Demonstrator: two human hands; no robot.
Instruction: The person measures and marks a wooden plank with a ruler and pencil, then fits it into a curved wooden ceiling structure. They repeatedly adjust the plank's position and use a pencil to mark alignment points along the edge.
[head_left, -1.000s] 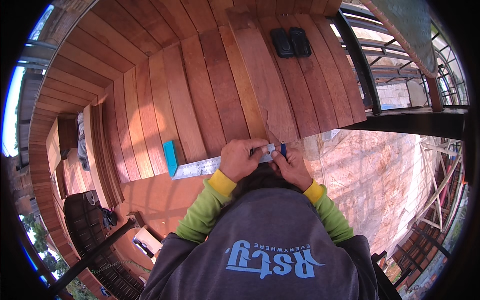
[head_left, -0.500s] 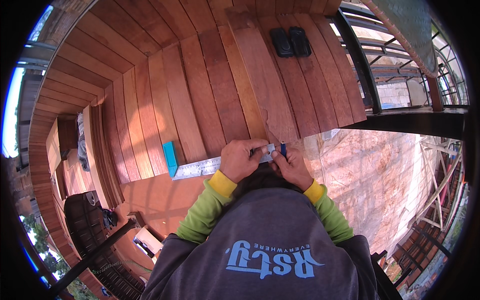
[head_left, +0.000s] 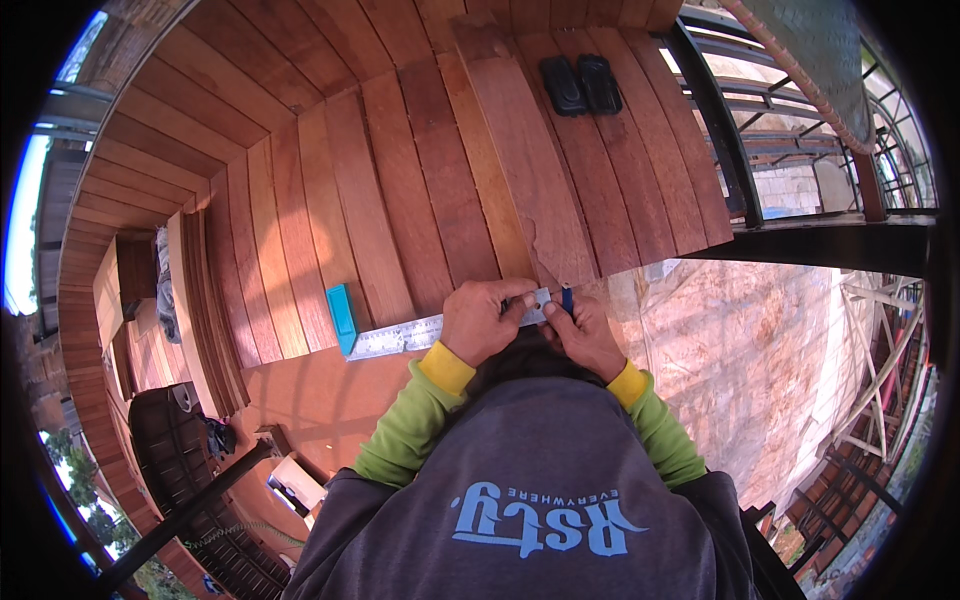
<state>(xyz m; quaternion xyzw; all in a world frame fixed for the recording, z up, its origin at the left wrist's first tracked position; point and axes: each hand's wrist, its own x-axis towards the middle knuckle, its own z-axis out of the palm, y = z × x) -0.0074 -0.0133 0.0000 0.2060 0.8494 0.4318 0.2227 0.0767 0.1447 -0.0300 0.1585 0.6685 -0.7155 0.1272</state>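
Note:
My left hand (head_left: 480,318) is closed around the steel blade (head_left: 395,339) of a try square. The square's teal handle (head_left: 341,312) rests at the left over the plank ends. Close to the blade's right end, my right hand (head_left: 587,338) is closed, its thumb beside the metal. A slim dark-blue object, perhaps a pen (head_left: 567,299), stands up from that hand; most of it is hidden by the fingers. Just beyond both hands lies the near end of a loose wooden board (head_left: 530,170), laid over the fitted planks (head_left: 385,190).
A pair of black sandals (head_left: 581,85) sits on the planks at the far right. Stacked boards (head_left: 205,310) stand at the left. A dark metal beam (head_left: 835,248) and railing run along the right. Below the deck edge is a pale, stone-like surface (head_left: 720,350).

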